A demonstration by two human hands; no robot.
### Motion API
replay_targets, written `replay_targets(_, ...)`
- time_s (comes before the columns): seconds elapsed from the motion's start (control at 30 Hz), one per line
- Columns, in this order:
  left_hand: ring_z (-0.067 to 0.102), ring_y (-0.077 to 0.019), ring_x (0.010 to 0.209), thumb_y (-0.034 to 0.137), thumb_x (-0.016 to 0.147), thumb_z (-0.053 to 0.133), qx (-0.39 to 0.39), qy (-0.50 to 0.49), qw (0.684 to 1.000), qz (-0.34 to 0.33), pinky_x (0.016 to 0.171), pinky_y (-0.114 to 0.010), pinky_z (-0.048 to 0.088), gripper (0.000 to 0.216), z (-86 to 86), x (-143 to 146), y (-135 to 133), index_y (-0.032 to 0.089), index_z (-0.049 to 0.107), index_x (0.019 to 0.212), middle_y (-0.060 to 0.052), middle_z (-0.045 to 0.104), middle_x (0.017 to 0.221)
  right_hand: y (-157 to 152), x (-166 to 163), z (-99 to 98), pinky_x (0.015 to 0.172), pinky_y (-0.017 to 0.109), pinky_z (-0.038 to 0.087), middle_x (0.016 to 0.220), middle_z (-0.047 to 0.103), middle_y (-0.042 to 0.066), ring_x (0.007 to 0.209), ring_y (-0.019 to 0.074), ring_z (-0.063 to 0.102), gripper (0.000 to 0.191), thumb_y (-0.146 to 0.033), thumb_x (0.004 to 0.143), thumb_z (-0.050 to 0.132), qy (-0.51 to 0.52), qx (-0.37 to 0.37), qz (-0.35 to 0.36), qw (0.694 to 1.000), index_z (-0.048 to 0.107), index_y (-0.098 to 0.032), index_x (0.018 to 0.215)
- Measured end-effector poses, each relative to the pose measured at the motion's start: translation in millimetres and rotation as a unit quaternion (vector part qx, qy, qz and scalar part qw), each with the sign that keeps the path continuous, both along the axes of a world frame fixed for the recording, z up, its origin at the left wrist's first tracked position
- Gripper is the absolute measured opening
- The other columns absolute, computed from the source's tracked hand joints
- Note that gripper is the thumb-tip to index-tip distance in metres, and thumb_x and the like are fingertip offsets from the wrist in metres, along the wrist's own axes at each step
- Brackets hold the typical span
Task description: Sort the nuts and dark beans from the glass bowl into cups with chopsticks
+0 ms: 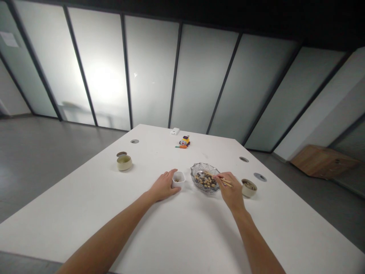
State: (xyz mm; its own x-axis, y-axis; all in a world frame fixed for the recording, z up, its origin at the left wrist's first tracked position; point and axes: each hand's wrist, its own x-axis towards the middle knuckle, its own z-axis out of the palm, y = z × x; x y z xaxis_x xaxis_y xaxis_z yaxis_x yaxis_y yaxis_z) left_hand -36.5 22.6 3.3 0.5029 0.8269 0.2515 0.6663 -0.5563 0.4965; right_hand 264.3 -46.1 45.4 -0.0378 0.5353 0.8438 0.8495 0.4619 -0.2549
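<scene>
My left hand [164, 186] rests on the table with its thumb and fingers around the near-left side of a small white cup [178, 179], which has a few small bits inside. In my right hand [231, 192] is a pair of chopsticks [226, 182], gripped between the fingers. Their tips reach down into a clear glass bowl [196, 167] with a scalloped rim. Mixed dark and tan pieces [205, 180], like seeds and nuts, fill the bowl's bottom. Whether the tips pinch a piece is too small to tell.
On the white table [85, 198], a pale green bowl [124, 163] stands at left, and another bowl [249, 188] with contents lies right of my right hand. Farther back are a toy vehicle [184, 140], an orange carrot-shaped item [181, 147] and a white box [175, 131]. Several round cable holes dot the tabletop.
</scene>
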Motion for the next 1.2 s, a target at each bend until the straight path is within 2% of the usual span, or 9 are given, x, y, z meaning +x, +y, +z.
replay_targets(0.23, 0.063, -0.0349, 0.126, 0.04, 0.087, 0.073, 0.008, -0.007, 1.0, -0.003, 0.108, -0.046, 0.048, 0.075, -0.9, -1.3, 0.3, 0.021, 0.042, 0.153, -0.014, 0.065, 0.138, -2.6, -1.8, -0.1, 0.071, 0.036, 0.051, 0.08, 0.069, 0.005, 0.074, 0.0212, 0.065, 0.041, -0.054, 0.104, 0.054, 0.017, -0.036, -0.001, 0.999, 0.071, -0.024, 0.082)
replay_targets(0.4, 0.062, -0.0351, 0.128, 0.043, 0.088, 0.073, 0.008, 0.007, 1.0, -0.004, 0.11, -0.045, 0.046, 0.079, -4.8, -0.8, 2.5, 0.018, 0.039, 0.155, -0.016, 0.063, 0.141, -1.8, 0.0, -0.6, 0.07, 0.036, 0.05, 0.08, 0.07, 0.005, 0.073, 0.0208, 0.066, 0.042, -0.054, 0.104, 0.056, 0.02, -0.03, 0.001, 0.999, 0.073, -0.023, 0.081)
replay_targets(0.77, 0.062, -0.0358, 0.127, 0.043, 0.089, 0.073, 0.016, 0.003, 1.0, -0.01, 0.109, -0.046, 0.047, 0.079, -5.3, -1.5, 3.6, 0.019, 0.038, 0.155, -0.016, 0.064, 0.139, 1.0, 5.3, -1.3, 0.071, 0.035, 0.051, 0.081, 0.069, 0.005, 0.074, 0.0199, 0.065, 0.035, -0.045, 0.105, 0.057, 0.032, 0.024, -0.038, 0.998, 0.072, -0.022, 0.083)
replay_targets(0.93, 0.062, -0.036, 0.128, 0.042, 0.088, 0.073, 0.011, 0.002, 1.0, -0.003, 0.109, -0.047, 0.046, 0.078, -3.3, -1.3, 1.8, 0.02, 0.038, 0.155, -0.016, 0.065, 0.139, 1.8, 6.5, -2.0, 0.07, 0.035, 0.05, 0.078, 0.068, 0.005, 0.072, 0.0203, 0.064, 0.04, -0.049, 0.106, 0.054, 0.002, -0.009, -0.025, 1.0, 0.07, -0.022, 0.082)
replay_targets(1.2, 0.06, -0.0352, 0.131, 0.04, 0.088, 0.072, 0.017, 0.0, 1.0, -0.018, 0.113, -0.047, 0.045, 0.077, 1.5, -1.3, -0.2, 0.02, 0.039, 0.154, -0.016, 0.06, 0.148, 1.5, 5.7, -2.5, 0.071, 0.036, 0.051, 0.08, 0.069, 0.005, 0.073, 0.0212, 0.066, 0.044, -0.058, 0.103, 0.053, 0.025, -0.045, -0.012, 0.999, 0.07, -0.023, 0.082)
